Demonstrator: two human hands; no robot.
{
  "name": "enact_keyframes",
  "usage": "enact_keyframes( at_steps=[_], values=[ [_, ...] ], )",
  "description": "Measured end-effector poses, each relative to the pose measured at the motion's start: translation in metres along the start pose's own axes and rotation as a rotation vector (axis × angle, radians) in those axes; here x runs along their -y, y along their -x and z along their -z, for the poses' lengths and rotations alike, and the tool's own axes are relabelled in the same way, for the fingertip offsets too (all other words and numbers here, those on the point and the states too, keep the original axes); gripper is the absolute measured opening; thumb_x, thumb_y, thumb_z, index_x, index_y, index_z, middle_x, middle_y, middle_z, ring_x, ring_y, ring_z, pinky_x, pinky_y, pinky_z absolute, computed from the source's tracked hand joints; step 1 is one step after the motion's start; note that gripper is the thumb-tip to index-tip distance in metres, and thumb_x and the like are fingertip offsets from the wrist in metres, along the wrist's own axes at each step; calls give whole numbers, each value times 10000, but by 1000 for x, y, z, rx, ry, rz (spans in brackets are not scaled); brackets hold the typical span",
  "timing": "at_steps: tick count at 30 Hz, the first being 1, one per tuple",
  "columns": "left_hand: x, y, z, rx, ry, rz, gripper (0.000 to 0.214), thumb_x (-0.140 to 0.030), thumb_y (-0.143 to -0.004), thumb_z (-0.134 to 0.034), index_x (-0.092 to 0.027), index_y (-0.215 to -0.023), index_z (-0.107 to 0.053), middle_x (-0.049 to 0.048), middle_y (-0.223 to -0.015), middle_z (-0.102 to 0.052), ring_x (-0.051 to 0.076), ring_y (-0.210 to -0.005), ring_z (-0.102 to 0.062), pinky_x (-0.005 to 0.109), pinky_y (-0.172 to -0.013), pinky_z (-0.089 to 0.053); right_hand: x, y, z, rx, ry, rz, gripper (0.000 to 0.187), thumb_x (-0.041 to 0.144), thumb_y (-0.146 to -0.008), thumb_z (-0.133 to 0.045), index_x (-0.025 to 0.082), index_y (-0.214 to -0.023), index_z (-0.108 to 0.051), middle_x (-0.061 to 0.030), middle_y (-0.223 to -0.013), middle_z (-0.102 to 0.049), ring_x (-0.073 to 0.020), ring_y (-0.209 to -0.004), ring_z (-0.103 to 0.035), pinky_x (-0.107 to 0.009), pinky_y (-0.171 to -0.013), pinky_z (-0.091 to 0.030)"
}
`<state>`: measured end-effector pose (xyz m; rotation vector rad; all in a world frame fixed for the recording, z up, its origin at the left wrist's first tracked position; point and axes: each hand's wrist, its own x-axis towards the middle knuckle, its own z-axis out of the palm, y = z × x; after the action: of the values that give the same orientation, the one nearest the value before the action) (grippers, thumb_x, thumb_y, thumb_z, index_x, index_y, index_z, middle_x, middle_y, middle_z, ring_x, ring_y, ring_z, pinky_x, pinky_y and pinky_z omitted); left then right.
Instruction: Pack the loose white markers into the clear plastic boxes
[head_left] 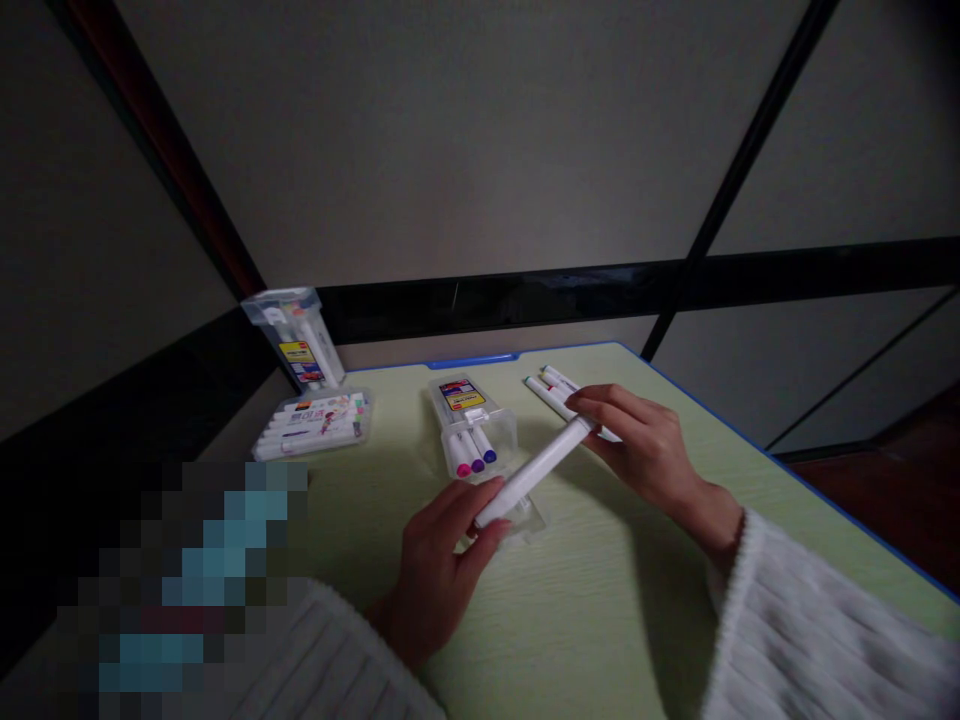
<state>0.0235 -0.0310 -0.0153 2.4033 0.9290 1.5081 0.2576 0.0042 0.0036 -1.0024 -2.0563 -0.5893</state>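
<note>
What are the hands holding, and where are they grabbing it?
A white marker, by its two ends: the left hand pinches the near end, the right hand the far end.

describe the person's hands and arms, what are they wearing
The left hand and right hand are bare, no gloves. The left sleeve and right sleeve are white ribbed knit, ending in loose, wide cuffs at the wrists. Too dim to tell rings.

On the table (600,600): marker pack (315,422) left of open case (472,430); loose markers (559,395) right; upright case (296,335) behind pack.
</note>
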Motion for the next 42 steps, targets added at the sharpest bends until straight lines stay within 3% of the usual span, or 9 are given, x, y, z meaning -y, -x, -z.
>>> enact_keyframes(
  at_steps=[7,13,27,42],
  values=[
    [3,8,-6,114,-41,-77,311,-336,-869,-451,-122,-1061,-571,29,-713,-615,85,-545,-566,163,-504,-503,5,-1,-4,-96,-35,-55,86,206,-795,-580,187,-877,-569,-63,-824,-554,-170,-692,-547,-279,-562,-440],
    [5,10,-8,152,-23,-98,269,-242,-873,-456,-109,-1084,-556,70,-796,-647,133,-709,-628,226,-632,-551,15,-3,-10,-26,-64,-61,49,194,-809,-534,166,-786,-567,-61,-792,-475,-180,-704,-468,-295,-561,-404],
    [4,5,-7,241,-59,-95,292,-256,-897,-390,-121,-1102,-549,96,-874,-660,163,-790,-638,264,-706,-541,19,-2,-7,-53,-70,78,63,184,-789,-571,180,-726,-565,-40,-727,-533,-177,-707,-407,-305,-623,-374],
    [-2,1,-4,233,-52,-107,275,-232,-900,-375,-114,-1082,-544,100,-886,-657,164,-790,-631,255,-707,-531,21,-4,-1,-55,-76,61,143,208,-765,-562,204,-628,-523,-14,-648,-515,-167,-642,-396,-309,-598,-343]
  ],
)
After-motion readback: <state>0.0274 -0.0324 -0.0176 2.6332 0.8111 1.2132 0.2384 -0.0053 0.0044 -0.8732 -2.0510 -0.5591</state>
